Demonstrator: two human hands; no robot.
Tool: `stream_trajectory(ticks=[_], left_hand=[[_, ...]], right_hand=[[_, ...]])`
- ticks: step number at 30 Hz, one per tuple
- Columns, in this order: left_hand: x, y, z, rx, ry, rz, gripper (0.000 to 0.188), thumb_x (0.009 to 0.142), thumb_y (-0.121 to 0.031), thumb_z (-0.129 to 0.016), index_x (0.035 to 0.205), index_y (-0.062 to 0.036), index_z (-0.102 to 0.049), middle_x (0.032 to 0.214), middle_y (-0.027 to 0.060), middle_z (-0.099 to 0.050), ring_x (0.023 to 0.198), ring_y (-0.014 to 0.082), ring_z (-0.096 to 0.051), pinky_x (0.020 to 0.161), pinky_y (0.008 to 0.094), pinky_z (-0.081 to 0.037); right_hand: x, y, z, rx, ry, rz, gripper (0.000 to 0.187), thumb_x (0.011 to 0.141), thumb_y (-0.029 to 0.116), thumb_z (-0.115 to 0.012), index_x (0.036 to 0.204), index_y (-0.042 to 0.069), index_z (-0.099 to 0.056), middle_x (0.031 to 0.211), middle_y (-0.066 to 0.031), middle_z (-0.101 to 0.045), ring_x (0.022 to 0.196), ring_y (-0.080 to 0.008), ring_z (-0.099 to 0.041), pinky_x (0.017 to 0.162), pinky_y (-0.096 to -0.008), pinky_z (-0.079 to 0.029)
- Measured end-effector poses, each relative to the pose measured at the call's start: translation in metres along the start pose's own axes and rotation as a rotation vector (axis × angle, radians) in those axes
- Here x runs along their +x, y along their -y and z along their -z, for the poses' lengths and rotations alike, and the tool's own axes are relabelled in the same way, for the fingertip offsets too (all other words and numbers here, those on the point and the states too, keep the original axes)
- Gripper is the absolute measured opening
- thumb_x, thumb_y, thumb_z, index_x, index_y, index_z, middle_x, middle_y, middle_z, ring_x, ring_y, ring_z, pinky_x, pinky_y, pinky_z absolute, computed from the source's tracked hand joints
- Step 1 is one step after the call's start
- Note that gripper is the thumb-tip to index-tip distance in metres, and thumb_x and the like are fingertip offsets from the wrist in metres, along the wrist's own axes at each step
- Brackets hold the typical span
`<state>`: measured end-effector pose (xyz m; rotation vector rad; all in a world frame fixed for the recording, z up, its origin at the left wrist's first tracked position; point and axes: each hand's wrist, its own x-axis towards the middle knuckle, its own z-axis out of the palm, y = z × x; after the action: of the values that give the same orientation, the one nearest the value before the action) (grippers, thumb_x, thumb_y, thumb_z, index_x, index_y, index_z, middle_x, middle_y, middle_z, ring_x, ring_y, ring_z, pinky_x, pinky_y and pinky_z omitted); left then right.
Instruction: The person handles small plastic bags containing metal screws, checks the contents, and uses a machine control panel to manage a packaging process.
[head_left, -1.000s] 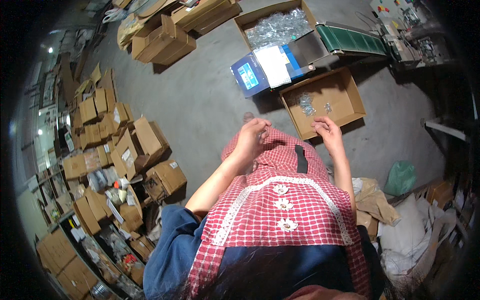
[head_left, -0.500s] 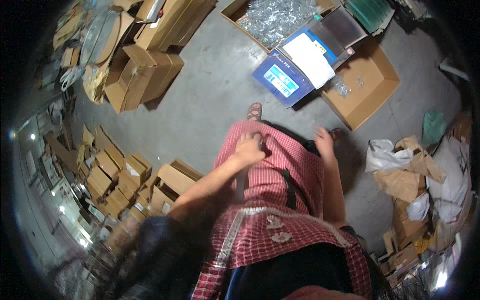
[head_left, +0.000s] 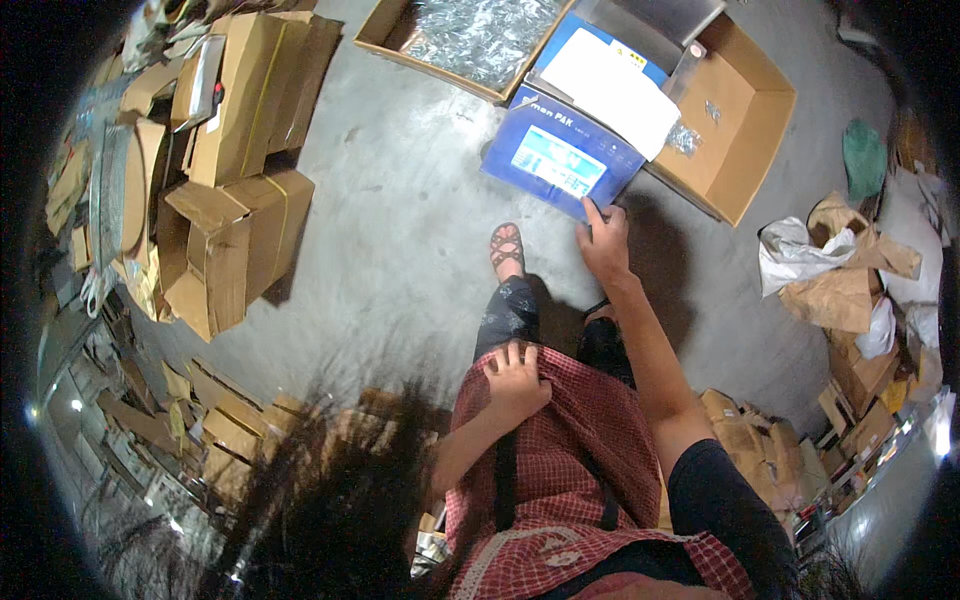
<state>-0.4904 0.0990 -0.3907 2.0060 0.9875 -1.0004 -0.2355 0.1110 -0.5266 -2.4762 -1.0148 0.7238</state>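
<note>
The person's right hand [head_left: 605, 240] reaches away from the body to the near edge of a blue box-shaped unit [head_left: 565, 155], its forefinger at the lower right corner of the front panel; the fingers are partly curled, and I cannot tell whether this grip has hold of the edge or only touches it. The left hand [head_left: 518, 380], nearer and to the left, lies palm down on the red checked apron [head_left: 560, 460], its grip loose, fingers spread and apparently around nothing. The blue unit stands at the far side, a little right of the middle, with a white sheet [head_left: 605, 90] over its top. Just right of it is a shallow cardboard box [head_left: 745, 120] with a few small clear pieces [head_left: 684, 138] inside, and to the far left of it another carton [head_left: 430, 62] holds a heap of shiny clear pieces [head_left: 485, 40]. Brown cartons [head_left: 245, 235] stand well apart on the left of the grey floor [head_left: 390, 220]; on the right are a green bag [head_left: 863, 158] and, nearer, crumpled white and brown sacks [head_left: 835, 265].
</note>
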Motion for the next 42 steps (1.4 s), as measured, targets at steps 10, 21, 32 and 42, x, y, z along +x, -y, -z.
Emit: stream_trajectory(ticks=[10, 21, 32, 42], left_hand=[[-0.004, 0.027, 0.007, 0.011, -0.033, -0.097, 0.073, 0.075, -0.034, -0.07, 0.137, -0.0043, -0.045, 0.131, 0.0192, -0.048, 0.123, 0.0406, -0.044, 0.097, 0.0603, -0.04], [-0.002, 0.037, 0.014, -0.037, 0.048, -0.067, 0.073, 0.074, -0.03, -0.068, 0.137, -0.0035, -0.044, 0.136, 0.0223, -0.045, 0.127, 0.0436, -0.041, 0.101, 0.0615, -0.036], [-0.003, 0.039, 0.02, -0.041, 0.044, -0.1, 0.071, 0.073, -0.029, -0.069, 0.135, -0.0031, -0.044, 0.132, 0.0208, -0.045, 0.125, 0.0427, -0.042, 0.102, 0.0595, -0.036], [-0.004, 0.041, 0.017, -0.049, 0.06, -0.099, 0.072, 0.073, -0.028, -0.067, 0.136, -0.0023, -0.043, 0.132, 0.0215, -0.045, 0.123, 0.0422, -0.042, 0.101, 0.0593, -0.037]], right_hand=[[0.006, 0.012, -0.029, -0.059, -0.193, -0.004, 0.052, 0.089, 0.027, -0.068, 0.137, 0.013, -0.056, 0.092, -0.0169, -0.055, 0.086, -0.0359, -0.057, 0.074, -0.0469, -0.048], [0.001, 0.017, -0.034, -0.142, -0.272, -0.041, 0.049, 0.089, 0.026, -0.069, 0.134, 0.01, -0.058, 0.087, -0.0146, -0.054, 0.08, -0.0339, -0.057, 0.069, -0.0467, -0.047], [0.001, 0.021, -0.039, -0.157, -0.225, -0.11, 0.052, 0.088, 0.03, -0.068, 0.136, 0.013, -0.056, 0.094, -0.015, -0.055, 0.085, -0.0333, -0.058, 0.073, -0.0461, -0.048], [0.002, 0.019, -0.044, -0.172, -0.24, -0.146, 0.054, 0.086, 0.032, -0.07, 0.135, 0.014, -0.057, 0.095, -0.0144, -0.055, 0.086, -0.0326, -0.058, 0.074, -0.0454, -0.048]])
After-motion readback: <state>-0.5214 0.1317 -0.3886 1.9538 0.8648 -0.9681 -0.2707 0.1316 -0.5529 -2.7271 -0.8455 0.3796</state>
